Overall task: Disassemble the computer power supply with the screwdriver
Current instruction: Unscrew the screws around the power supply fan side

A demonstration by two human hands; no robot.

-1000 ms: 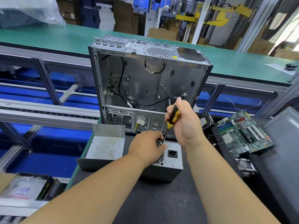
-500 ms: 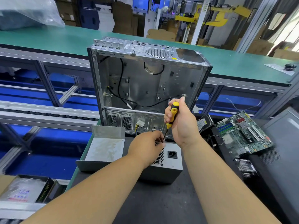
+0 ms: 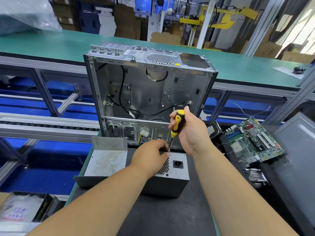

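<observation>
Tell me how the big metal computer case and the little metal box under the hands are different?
The computer case stands tall and open, so you see wires inside; the power supply is low and closed. The case is much bigger. Nobody touches the case, while the left hand rests on the power supply and the right hand holds the screwdriver down to it. Both are grey metal with vent holes.

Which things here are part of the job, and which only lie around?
In use: power supply; screwdriver, gripped by right hand; left hand resting on the supply.

Lying about: computer case; motherboard; metal cover.
</observation>
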